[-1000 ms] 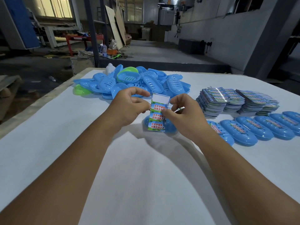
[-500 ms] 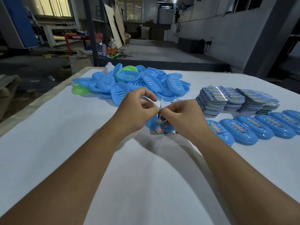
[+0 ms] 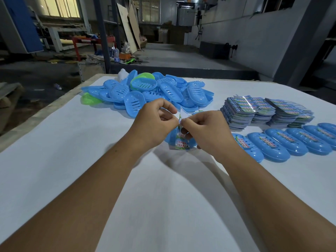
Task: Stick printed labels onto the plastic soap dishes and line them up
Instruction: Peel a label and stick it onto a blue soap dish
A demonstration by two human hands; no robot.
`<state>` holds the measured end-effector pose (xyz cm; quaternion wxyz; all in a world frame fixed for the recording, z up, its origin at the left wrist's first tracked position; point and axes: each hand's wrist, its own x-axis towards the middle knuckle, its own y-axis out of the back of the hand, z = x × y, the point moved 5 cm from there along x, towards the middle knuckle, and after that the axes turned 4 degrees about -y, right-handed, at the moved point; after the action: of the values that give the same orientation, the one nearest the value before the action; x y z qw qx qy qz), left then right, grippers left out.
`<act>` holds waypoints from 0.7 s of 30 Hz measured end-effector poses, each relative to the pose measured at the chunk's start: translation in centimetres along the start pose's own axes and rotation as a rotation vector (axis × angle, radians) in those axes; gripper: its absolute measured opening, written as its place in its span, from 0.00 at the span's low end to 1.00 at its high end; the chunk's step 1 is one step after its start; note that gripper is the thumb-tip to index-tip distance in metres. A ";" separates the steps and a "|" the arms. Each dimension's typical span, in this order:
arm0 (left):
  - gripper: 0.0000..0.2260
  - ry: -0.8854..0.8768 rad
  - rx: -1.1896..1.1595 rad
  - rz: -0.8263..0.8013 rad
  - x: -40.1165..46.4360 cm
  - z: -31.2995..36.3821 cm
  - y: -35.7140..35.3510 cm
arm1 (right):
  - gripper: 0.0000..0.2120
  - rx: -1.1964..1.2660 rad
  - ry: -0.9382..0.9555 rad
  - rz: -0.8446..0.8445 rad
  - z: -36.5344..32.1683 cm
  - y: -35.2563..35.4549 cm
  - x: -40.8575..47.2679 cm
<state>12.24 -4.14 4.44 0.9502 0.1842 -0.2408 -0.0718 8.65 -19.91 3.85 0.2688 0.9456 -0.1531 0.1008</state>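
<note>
- The left hand (image 3: 154, 122) and the right hand (image 3: 205, 130) are meeting above the middle of the worktop (image 3: 54, 151), both with fingers curled, pinching the top edge of one printed label (image 3: 181, 140) between thumb and fingertips — probably to split the sticker from its backing, since the white upper corner is curling away.
- The label is hanging down over a blue soap dish (image 3: 171, 140) that is lying on the worktop under the hands; whether the paper is touching the dish is not clear.
- Keeping the dish right beneath seems to be meant to make pressing the sticker down a short move.
- A pile of unlabelled dishes (image 3: 151, 91), mostly blue with a couple of green ones, is sitting at the far side within reach.
- Stacks of labels (image 3: 254, 110) are waiting to the right, just behind a row of labelled dishes (image 3: 287, 142) lying side by side — the line this dish will likely be joining.
</note>
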 end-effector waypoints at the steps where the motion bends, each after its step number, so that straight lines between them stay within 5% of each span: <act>1: 0.09 0.002 -0.001 0.009 0.0 -0.1 0.0 | 0.11 0.014 -0.005 0.001 0.1 0.0 0.1; 15: 0.01 0.202 0.026 0.112 0.4 -1.7 1.6 | 0.13 0.150 -0.135 0.010 1.1 1.1 0.6; 21: 0.07 0.270 0.041 0.103 0.5 -1.9 2.6 | 0.15 0.072 -0.156 0.039 1.6 1.9 0.8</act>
<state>13.69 -1.23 4.13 0.9725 0.1989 -0.1212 0.0075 8.93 -22.54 3.67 0.2198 0.9565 -0.1884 0.0373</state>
